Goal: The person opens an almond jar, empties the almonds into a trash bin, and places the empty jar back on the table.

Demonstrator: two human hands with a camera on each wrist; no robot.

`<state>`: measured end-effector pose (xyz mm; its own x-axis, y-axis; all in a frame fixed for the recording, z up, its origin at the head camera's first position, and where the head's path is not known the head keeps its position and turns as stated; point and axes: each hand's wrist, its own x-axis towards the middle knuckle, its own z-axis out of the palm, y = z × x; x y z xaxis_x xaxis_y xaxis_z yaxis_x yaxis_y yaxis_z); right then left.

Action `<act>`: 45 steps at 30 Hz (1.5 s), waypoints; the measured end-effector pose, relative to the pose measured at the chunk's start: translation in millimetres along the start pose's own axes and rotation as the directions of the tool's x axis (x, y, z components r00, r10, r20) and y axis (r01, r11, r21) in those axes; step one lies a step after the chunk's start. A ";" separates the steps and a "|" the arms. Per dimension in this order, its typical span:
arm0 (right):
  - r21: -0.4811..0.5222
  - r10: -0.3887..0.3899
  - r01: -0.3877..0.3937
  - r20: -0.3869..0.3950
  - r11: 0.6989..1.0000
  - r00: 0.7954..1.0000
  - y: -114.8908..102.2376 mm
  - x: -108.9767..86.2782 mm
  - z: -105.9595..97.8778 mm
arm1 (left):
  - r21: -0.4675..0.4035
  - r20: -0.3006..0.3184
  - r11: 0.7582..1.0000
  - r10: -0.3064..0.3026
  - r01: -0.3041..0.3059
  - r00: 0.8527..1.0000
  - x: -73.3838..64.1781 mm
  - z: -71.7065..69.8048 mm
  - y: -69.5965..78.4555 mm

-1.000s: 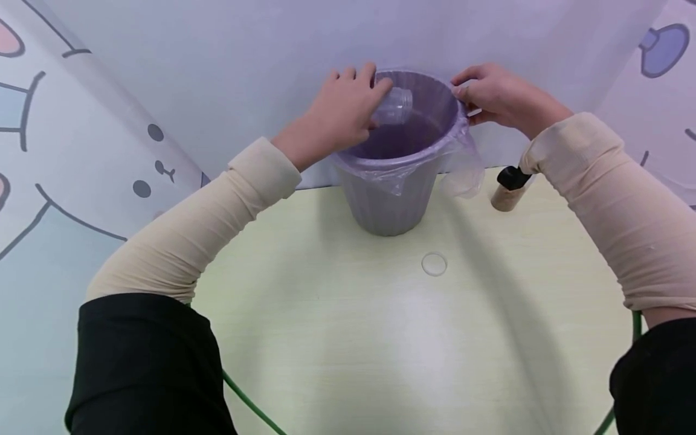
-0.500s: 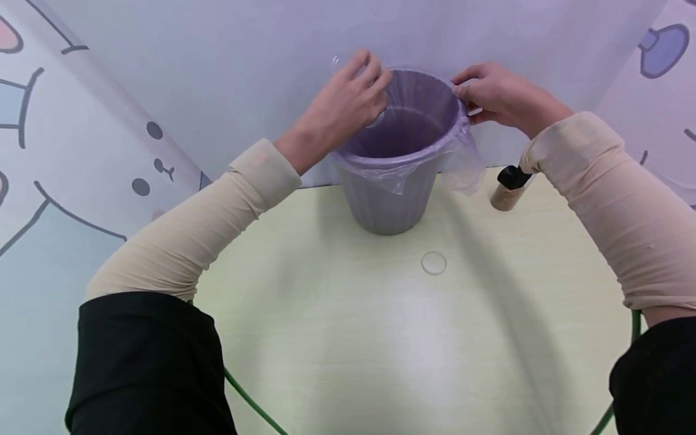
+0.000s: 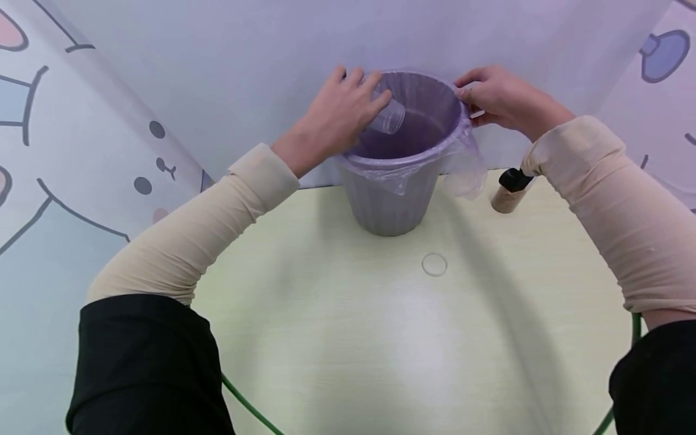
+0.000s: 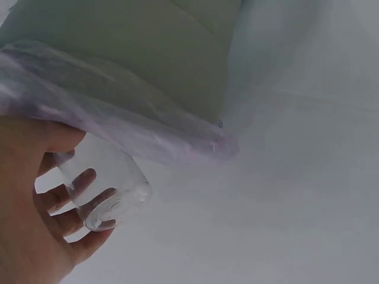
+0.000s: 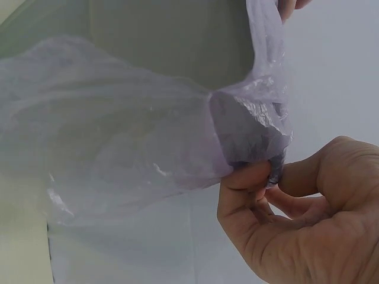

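Note:
A grey-purple bin [image 3: 380, 205], lined with a thin purple plastic bag [image 3: 402, 175] folded over its rim, stands at the back of the table. My left hand [image 3: 348, 109] grips a clear plastic cup [image 3: 391, 116], tipped with its mouth over the bin's inside. The left wrist view shows fingers wrapped around the clear cup [image 4: 112, 183] just beside the bag's edge. At the bin's right rim my right hand [image 3: 500, 99] pinches the bag. Close up, thumb and fingers of the right hand [image 5: 314, 213] hold a fold of the bag [image 5: 249, 130].
A small bottle [image 3: 510, 190] with a black cap and light brown contents stands right of the bin. A thin clear ring [image 3: 434, 264] lies on the pale table [image 3: 353, 338] in front. A pale printed curtain [image 3: 261, 66] hangs close behind the bin.
Half a second ago the cup in my left hand was turned up and back, mostly hidden; now it is tipped over the bin again. The right hand keeps its place at the rim.

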<state>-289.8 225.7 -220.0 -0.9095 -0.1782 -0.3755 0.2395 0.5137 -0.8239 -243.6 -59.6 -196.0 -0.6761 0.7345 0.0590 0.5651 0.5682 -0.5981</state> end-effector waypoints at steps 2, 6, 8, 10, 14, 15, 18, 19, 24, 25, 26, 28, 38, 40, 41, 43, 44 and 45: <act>-0.001 0.001 -0.001 -0.006 1.000 1.000 0.2 0.0 0.0 | 0.027 -0.028 1.000 0.016 -0.016 0.999 -0.1 0.9 0.0; 0.005 -0.001 0.001 -0.007 1.000 1.000 0.3 -0.1 -0.3 | 0.119 -0.120 0.992 0.066 -0.051 0.991 0.7 4.2 -0.7; 0.008 0.000 0.000 -0.007 1.000 1.000 0.4 -0.1 -0.2 | 0.160 -0.140 0.985 0.083 -0.060 0.987 1.3 5.8 -0.9; 0.005 0.001 0.000 -0.009 1.000 1.000 0.6 -0.2 0.0 | 0.182 -0.140 0.981 0.091 -0.065 0.986 1.8 6.9 -1.0; 0.003 0.000 0.000 -0.008 1.000 1.000 0.7 -0.4 0.2 | 0.205 -0.124 0.976 0.098 -0.071 0.987 1.6 7.7 -0.8; 0.006 -0.001 0.001 -0.007 1.000 1.000 0.7 -0.4 0.2 | 0.206 -0.119 0.976 0.098 -0.072 0.988 1.3 7.7 -0.7; 0.014 -0.004 0.004 -0.005 1.000 1.000 1.0 -0.5 0.1 | 0.159 -0.106 0.986 0.077 -0.059 0.991 0.2 7.7 -0.1; 0.017 -0.005 0.005 -0.003 1.000 1.000 1.1 -0.6 0.1 | 0.138 -0.095 0.989 0.067 -0.054 0.993 -0.4 7.6 0.1; 0.010 -0.005 0.005 -0.004 1.000 1.000 1.8 -0.7 0.6 | 0.113 -0.081 0.993 0.053 -0.044 0.995 -1.8 9.1 0.2; 0.012 -0.005 0.005 -0.005 1.000 1.000 1.8 -0.8 0.7 | 0.131 -0.089 0.990 0.058 -0.046 0.994 -1.9 9.6 0.0; 0.010 -0.006 0.006 -0.005 1.000 1.000 2.0 -0.8 0.7 | 0.150 -0.102 0.988 0.062 -0.047 0.993 -1.9 10.3 -0.3; 0.009 -0.007 0.007 -0.002 1.000 1.000 1.9 -1.1 0.7 | 0.180 -0.122 0.983 0.067 -0.045 0.990 -2.1 11.4 -1.4; -0.013 -0.012 0.012 -0.004 1.000 1.000 -0.4 -0.3 3.1 | -0.091 -0.135 0.995 -0.062 0.050 0.989 -15.1 9.7 -10.0; -0.011 -0.014 0.014 -0.002 1.000 1.000 -0.5 -0.4 3.5 | -0.197 -0.131 0.976 -0.121 0.094 0.984 -20.3 9.0 -11.5; -0.012 -0.016 0.016 -0.001 1.000 1.000 -0.5 -0.6 3.6 | -0.248 -0.131 0.962 -0.150 0.114 0.980 -22.9 9.1 -12.1; -0.014 -0.019 0.019 -0.002 1.000 1.000 -0.5 -0.9 3.7 | -0.332 -0.136 0.930 -0.211 0.156 0.968 -28.8 10.3 -12.7; -0.016 -0.023 0.023 -0.003 1.000 1.000 -0.6 -1.1 3.8 | -0.368 -0.138 0.913 -0.241 0.177 0.961 -32.0 11.0 -12.7; -0.020 -0.028 0.028 -0.003 0.999 1.000 -0.7 -1.2 4.1 | -0.403 -0.145 0.894 -0.272 0.195 0.951 -35.2 12.3 -12.5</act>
<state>-287.4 222.1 -220.7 -0.9170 -0.1900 -0.3507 0.2071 0.5248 -0.8257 -232.7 -97.1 -200.5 -0.7287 0.5976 0.3345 0.5644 0.8007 -0.2009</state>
